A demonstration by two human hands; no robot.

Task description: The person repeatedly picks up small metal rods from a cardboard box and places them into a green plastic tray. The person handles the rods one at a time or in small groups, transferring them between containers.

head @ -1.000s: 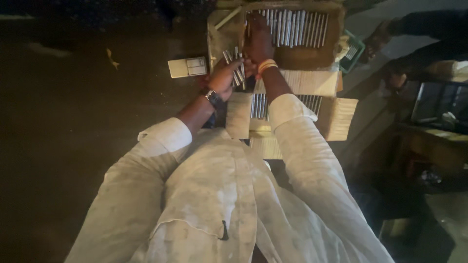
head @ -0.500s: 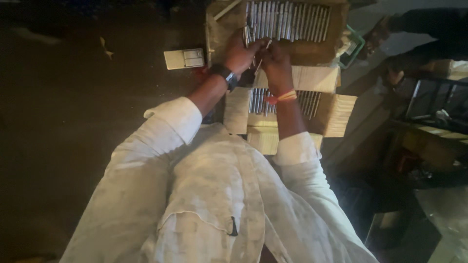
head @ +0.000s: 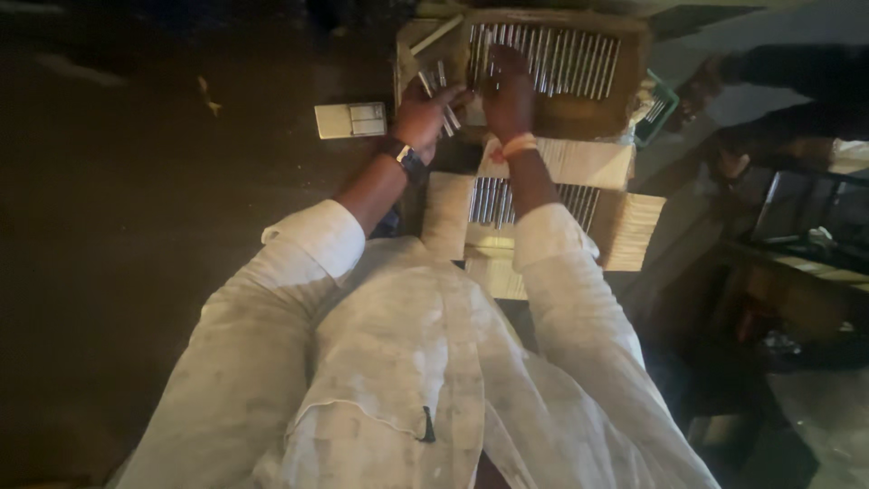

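My left hand, a dark watch on its wrist, grips a small bunch of thin pale sticks that fan upward from the fingers. My right hand, with an orange band at the wrist, rests palm down on a row of the same sticks packed upright in a far cardboard box. Both hands sit close together at that box's left end. A nearer open box with more packed sticks lies under my forearms. I cannot tell whether the right fingers pinch a stick.
A small pale rectangular packet lies on the dark floor left of the boxes. A green crate stands right of the far box. Another person's dark sleeve and hand show at the upper right, beside dark clutter.
Both hands have stayed at the far box. The left hand keeps its bunch of sticks; the right hand has spread flat over the packed row again after drawing back beside the left.
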